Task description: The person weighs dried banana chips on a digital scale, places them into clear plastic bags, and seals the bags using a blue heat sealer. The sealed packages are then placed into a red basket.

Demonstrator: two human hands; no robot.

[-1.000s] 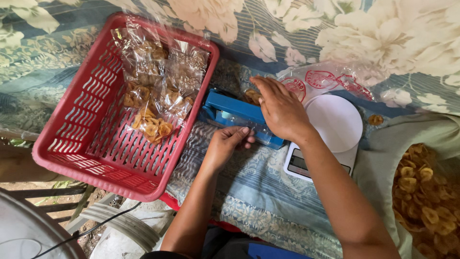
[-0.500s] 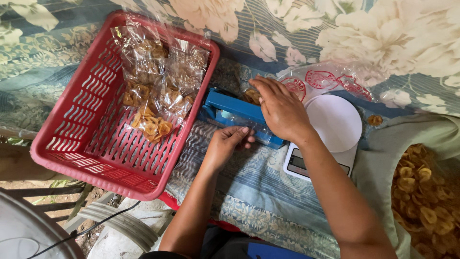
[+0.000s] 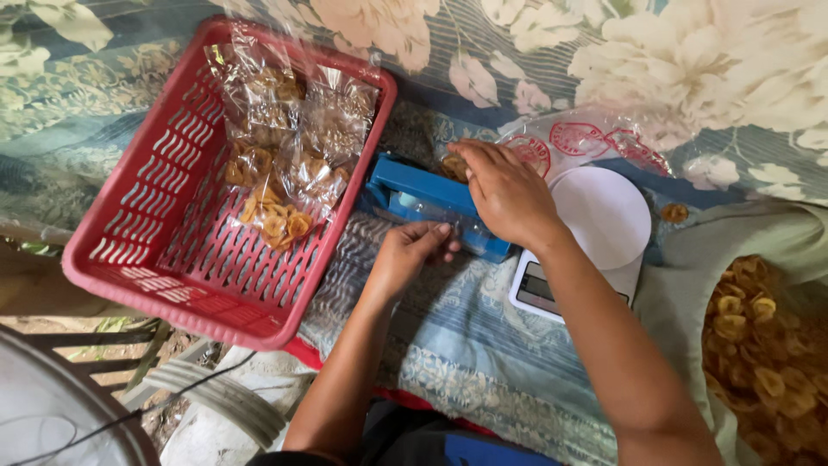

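On a floral blue-and-cream cloth (image 3: 604,52): blue plastic bar-shaped heat sealer (image 3: 423,194), right hand (image 3: 509,194) flat on its arm, fingers together, pressing down. Left hand (image 3: 410,250), fingers curled, pinches a clear plastic bag's edge (image 3: 431,216) at the sealer's front. Red slotted plastic basket (image 3: 164,259) holds packed chip bags (image 3: 285,155). White round-topped digital scale (image 3: 595,224) just beside right wrist. Both forearms reach forward.

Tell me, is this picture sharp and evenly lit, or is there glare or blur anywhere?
Head view: soft, even daylight with only faint shadows; the right hand and left hand on the blue sealer look sharp; the clear snack bags in the red basket catch pale glare; the lower-left corner is dimmer.
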